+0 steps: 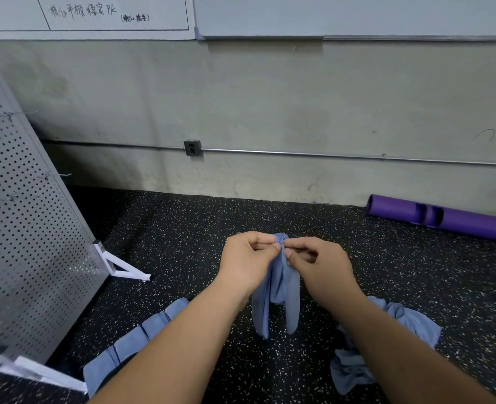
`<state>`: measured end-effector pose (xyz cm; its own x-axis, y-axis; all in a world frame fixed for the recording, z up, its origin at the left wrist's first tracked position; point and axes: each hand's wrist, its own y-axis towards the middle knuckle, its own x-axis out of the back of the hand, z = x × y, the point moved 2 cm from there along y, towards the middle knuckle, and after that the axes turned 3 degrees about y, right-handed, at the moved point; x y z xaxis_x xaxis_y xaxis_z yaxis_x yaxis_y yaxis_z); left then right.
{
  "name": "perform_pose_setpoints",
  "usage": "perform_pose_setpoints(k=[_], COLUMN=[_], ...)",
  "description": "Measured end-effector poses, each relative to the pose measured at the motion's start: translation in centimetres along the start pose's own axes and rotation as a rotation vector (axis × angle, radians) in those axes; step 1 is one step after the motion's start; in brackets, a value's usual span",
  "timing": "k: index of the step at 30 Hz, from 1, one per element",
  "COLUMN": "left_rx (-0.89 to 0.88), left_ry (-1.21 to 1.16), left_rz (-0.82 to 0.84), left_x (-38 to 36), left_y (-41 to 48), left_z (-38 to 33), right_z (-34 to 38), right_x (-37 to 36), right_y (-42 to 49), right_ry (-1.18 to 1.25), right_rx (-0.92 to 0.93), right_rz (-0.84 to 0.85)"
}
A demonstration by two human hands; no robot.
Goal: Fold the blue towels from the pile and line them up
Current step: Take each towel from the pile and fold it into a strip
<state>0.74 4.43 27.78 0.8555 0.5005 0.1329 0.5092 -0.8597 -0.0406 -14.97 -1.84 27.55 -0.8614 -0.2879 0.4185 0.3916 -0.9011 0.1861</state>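
Note:
A blue towel point(278, 293) hangs bunched in the air in front of me, its lower end just above the black speckled floor. My left hand point(248, 259) and my right hand point(318, 263) both pinch its top edge, thumbs close together. To my lower left, several folded blue towels point(141, 339) lie in a line on the floor, partly hidden by my left forearm. At the lower right sits a crumpled pile of blue towels point(386, 345), partly covered by my right forearm.
A grey perforated metal panel point(22, 228) on white feet stands at the left. A purple roller point(444, 218) lies by the wall at the right. The concrete wall point(270, 112) with a socket and a conduit closes the far side.

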Motion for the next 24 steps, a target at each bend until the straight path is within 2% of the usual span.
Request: perform_pose_setpoints(k=[3,7,10,13,15,19,24], left_rx=[-0.028,-0.088,-0.109,-0.16,-0.19,-0.256,-0.306], left_ry=[-0.035,-0.032,-0.024,0.023,0.037,0.069,0.134], left_rz=[0.008,-0.006,0.014,0.056,0.1,0.177,0.23], left_x=[0.1,0.2,0.3,0.4,0.4,0.6,1.1], left_y=[0.0,0.2,0.4,0.4,0.2,0.3,0.5], left_z=[-0.2,0.0,0.1,-0.2,-0.3,-0.3,-0.3], right_z=[-0.3,0.0,-0.2,-0.9,-1.4,-2.7,-3.8], right_x=[0.3,0.7,1.6,3.1,3.9,4.6,5.6], right_y=[0.2,0.1,0.3,0.9,1.3,1.7,1.6], right_ry=[0.026,0.228,0.217,0.138,0.055,-0.305,-0.506], right_rx=[-0.009,-0.038,-0.001,0.0,0.018,0.076,0.027], right_rz=[0.035,0.138,0.127,0.04,0.052,0.205,0.349])
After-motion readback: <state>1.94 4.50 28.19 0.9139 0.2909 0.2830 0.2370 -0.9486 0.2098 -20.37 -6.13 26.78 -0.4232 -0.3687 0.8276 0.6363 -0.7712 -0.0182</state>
